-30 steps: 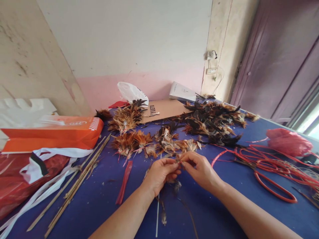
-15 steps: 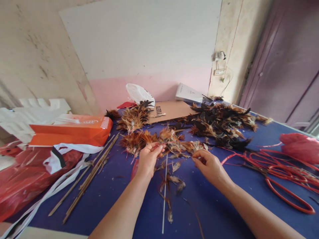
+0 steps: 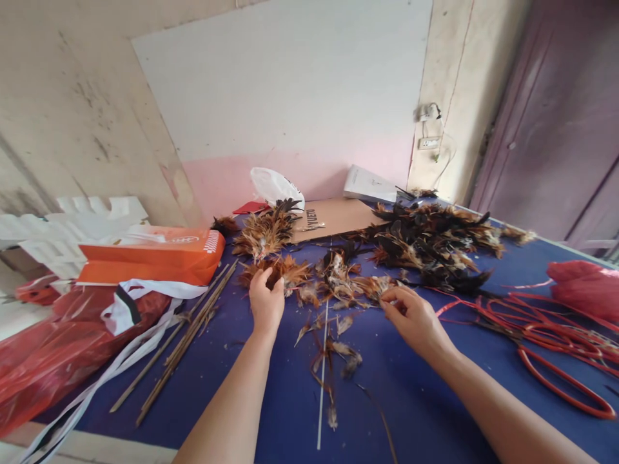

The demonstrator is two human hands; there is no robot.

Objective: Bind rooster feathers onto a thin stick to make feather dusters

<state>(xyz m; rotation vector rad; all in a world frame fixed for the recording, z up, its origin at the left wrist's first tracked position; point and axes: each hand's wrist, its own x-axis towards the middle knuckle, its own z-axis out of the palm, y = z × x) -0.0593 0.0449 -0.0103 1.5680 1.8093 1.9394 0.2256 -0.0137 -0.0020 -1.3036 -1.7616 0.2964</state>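
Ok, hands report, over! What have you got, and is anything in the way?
Left hand closed on brown feather bundle. Right hand fingertips at small feather tuft, grip unclear. Loose feathers lie between the hands on blue table.

2 arms in view, both the person's own. Left hand [image 3: 265, 303]: bare, seen from the back, knuckles and thumb showing. Left forearm [image 3: 236, 399]: bare along its whole visible length, from wrist to the lower frame edge, outline smooth and widening toward the elbow. Right hand [image 3: 413, 316]: bare, fingers slim; nails look short, though too small here to be sure. Right forearm [image 3: 498, 412]: bare likewise, from wrist to the lower right corner. Upper arms, shoulders and torso lie outside the frame, so clothing cannot be told. The wide lens stretches both forearms toward the bottom edge, and they look thicker there than at the wrists.
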